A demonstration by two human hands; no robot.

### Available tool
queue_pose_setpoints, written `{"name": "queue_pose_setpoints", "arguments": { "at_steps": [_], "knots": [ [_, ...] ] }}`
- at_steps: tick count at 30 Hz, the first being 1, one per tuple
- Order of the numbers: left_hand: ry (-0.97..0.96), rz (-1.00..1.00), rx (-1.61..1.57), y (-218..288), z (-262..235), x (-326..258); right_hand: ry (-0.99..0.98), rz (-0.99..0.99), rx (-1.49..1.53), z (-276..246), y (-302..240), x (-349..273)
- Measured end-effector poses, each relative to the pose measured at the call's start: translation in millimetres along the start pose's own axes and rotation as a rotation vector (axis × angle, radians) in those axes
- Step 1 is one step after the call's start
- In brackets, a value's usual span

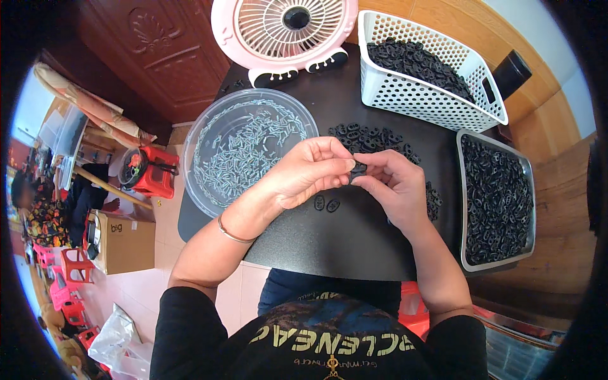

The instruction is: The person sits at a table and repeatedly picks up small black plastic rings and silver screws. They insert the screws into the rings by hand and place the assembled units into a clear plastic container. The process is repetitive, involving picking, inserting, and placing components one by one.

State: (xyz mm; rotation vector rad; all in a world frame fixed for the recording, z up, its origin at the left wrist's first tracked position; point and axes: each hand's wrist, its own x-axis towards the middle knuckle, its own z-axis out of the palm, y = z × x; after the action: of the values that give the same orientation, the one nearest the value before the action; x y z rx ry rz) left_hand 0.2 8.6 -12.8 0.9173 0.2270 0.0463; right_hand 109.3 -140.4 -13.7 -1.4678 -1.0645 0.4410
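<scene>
My left hand (316, 170) and my right hand (396, 187) meet over the dark table (310, 244). Fingertips of both hands are pinched on a small black oval plastic piece (359, 170), mostly covered by the fingers. Just below my left hand, two similar black oval pieces with holes (326, 204) lie side by side on the table. A loose heap of the same pieces (370, 138) spreads behind my hands and reaches past the right one. Left of my left hand, a clear round tub (187, 158) holds many small silvery metal pins or screws (244, 158).
A pink fan (221, 22) stands at the table's back. At the back right is a white perforated basket (405, 104) of black pieces; a metal-rimmed tray (532, 221) of them lies on the right. A cardboard box (130, 244) and red stools (77, 266) are on the left.
</scene>
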Motion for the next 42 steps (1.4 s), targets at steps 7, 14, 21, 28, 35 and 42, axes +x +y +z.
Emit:
{"name": "queue_pose_setpoints", "arguments": {
  "at_steps": [7, 14, 21, 28, 35, 42],
  "knots": [
    [-0.004, 0.002, 0.032, 1.1, -0.8, -0.7, 0.02, -0.009, -0.041, 1.2, -1.2, -0.4],
    [0.045, 0.055, 0.038, -0.8, 2.8, -0.7, 0.035, -0.064, -0.064, 1.8, -1.8, 1.3],
    [0.046, 0.132, 0.081, -1.9, 1.7, 0.7, 0.038, 0.026, 0.082, 5.2, 2.2, -1.3],
    [0.077, 0.182, 0.129, -3.3, 7.2, 1.4, -0.044, 0.191, 0.248, -1.1, -4.5, 0.1],
    [0.068, 0.109, 0.037, -4.6, 3.8, 1.0, -0.068, 0.226, 0.341, -2.5, -2.5, -0.2],
    [0.09, 0.121, 0.009, -5.7, 5.9, 0.9, -0.034, 0.227, 0.342, 0.3, -0.9, -1.3]
  ]
}}
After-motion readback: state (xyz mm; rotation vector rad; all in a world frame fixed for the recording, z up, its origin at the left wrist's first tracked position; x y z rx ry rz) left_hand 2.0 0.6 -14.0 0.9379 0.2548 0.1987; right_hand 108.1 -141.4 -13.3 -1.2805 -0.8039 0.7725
